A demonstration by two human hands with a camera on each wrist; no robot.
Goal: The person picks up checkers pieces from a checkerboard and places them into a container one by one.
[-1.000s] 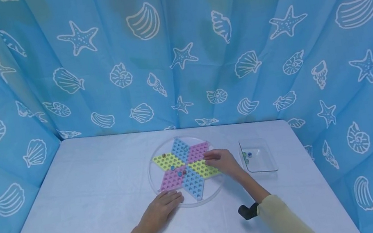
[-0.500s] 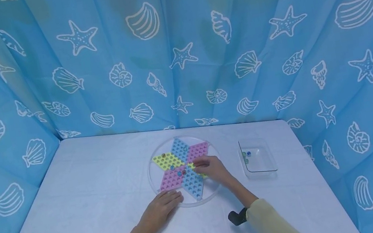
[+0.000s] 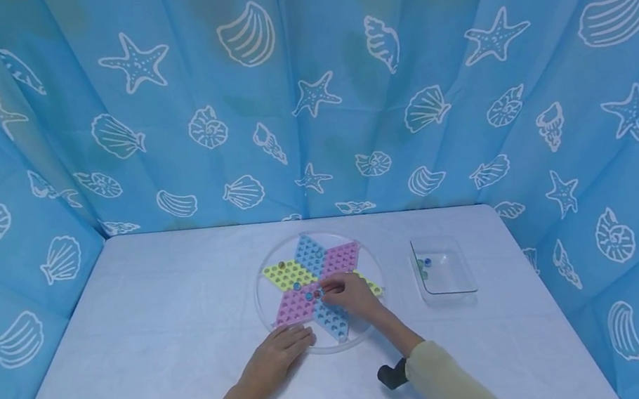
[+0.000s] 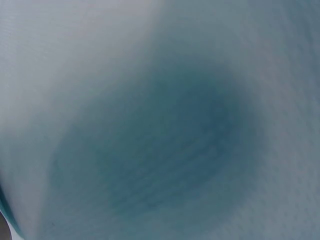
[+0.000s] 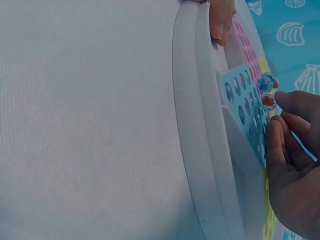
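A round clear-rimmed Chinese checkers board (image 3: 264, 260) with a pink, yellow and blue star of holes lies on the table. My left hand (image 3: 279, 356) rests on its near-left rim, fingers fairly straight. My right hand (image 3: 350, 294) is over the middle of the star. Its thumb and forefinger reach beside a red marble (image 5: 268, 102), a small gap showing between the tips; nothing is visible in that gap. A blue marble (image 5: 267, 81) sits next to the red one. Another blue marble (image 3: 296, 286) and an amber marble (image 3: 282, 264) sit farther back. The left wrist view is blurred.
A clear square container (image 3: 448, 292) with a few green and blue marbles stands right of the board. A white cloth covers the table (image 3: 181, 288). A blue seashell-print curtain (image 3: 306, 123) encloses its back and sides.
My right hand has moved left across the board, from the right-hand yellow point to beside the red marble at the centre. My left hand has stayed on the rim.
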